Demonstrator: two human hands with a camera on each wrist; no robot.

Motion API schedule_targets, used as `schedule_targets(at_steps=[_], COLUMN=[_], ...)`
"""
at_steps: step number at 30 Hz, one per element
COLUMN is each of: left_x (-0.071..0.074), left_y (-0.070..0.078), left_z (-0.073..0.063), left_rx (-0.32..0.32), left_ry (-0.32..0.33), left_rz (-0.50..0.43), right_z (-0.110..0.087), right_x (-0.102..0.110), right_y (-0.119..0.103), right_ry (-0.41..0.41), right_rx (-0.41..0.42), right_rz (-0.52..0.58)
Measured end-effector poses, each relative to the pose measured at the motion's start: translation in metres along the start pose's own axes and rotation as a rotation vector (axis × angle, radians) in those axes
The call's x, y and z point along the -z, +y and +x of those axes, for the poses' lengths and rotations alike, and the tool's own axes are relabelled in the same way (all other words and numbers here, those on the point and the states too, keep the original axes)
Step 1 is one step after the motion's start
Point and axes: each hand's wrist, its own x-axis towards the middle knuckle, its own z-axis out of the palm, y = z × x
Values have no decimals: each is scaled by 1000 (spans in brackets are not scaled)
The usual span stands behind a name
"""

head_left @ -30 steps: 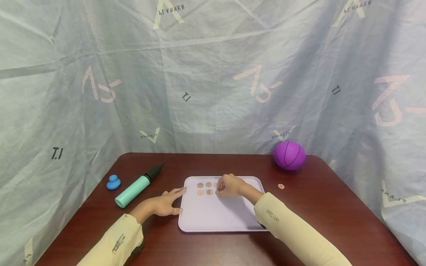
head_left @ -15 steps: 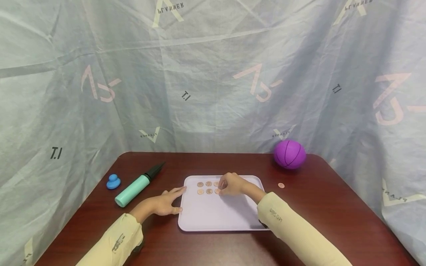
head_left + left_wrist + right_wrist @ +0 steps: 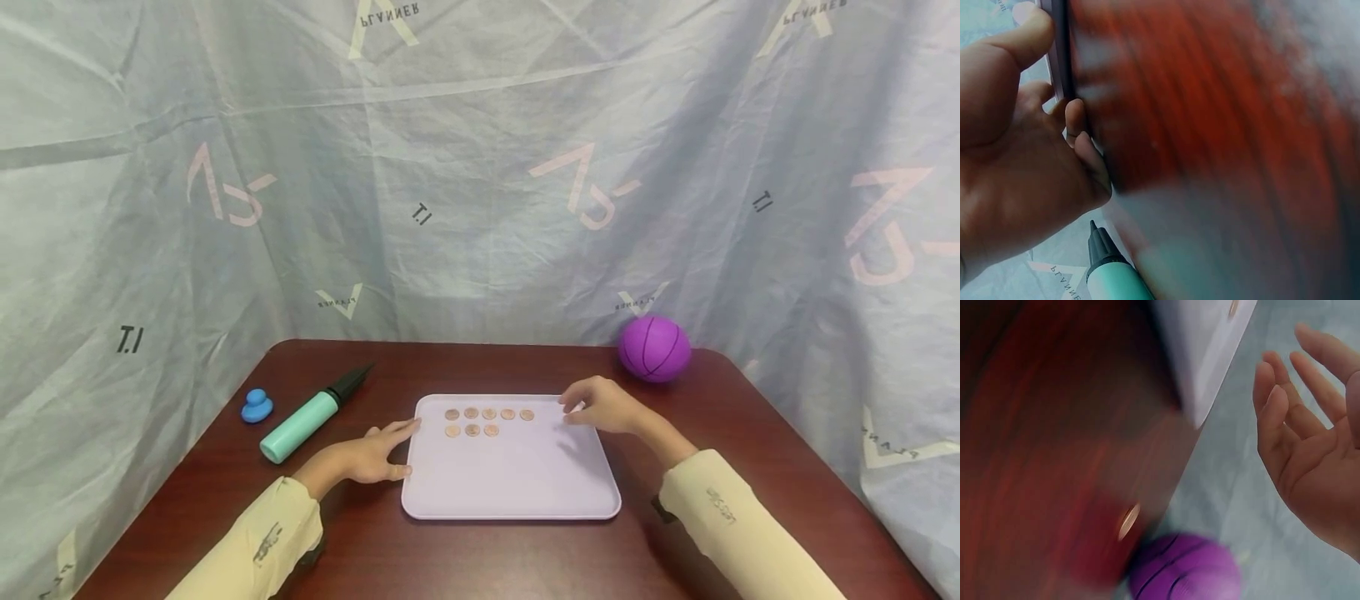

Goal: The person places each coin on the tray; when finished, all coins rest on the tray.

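A white tray point(image 3: 517, 483) lies on the dark red table with copper-coloured coins in two rows near its far left. The far row has several coins; the near row has three, ending in a coin point(image 3: 491, 431) on the right. My left hand point(image 3: 367, 458) rests against the tray's left edge, thumb and fingers spread along it. Over the tray's far right corner, my right hand point(image 3: 607, 406) hovers with loosely bent fingers and nothing between them. One loose coin point(image 3: 1129, 520) lies on the table off the tray, seen in the right wrist view; my right hand hides it in the head view.
A purple ball point(image 3: 655, 349) sits at the table's back right. On the left lie a mint-green hand pump point(image 3: 300, 427) with a black tip and a blue rubber duck-shaped toy point(image 3: 257, 407). A grey printed cloth point(image 3: 480, 208) hangs around the table.
My right hand has left the coin at the near row's right end and moved right to the tray's far right corner, uncovering the coins. My left hand stays at the tray edge.
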Motion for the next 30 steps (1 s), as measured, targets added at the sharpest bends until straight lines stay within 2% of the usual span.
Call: schedule_targets(at_steps=[4,8,15,24,30], left_x=[3,3,2,2,1], left_y=[6,7,8,7,8], left_z=[-4,-6,-6,-6,-5], left_rx=[-3,-7,-14,-10,-23], left_ry=[-14,4,8,10,16], left_rz=[11,5,11,6,5], right_z=[-22,-38,-60,-59,-57], right_x=[11,20,31,31,30], right_y=[24,46,69,84,85], right_ry=[47,96,135,105,81], right_rx=[-71,-134,-296,-318,-338], right_rz=[-2,-19,-92,-109,-92])
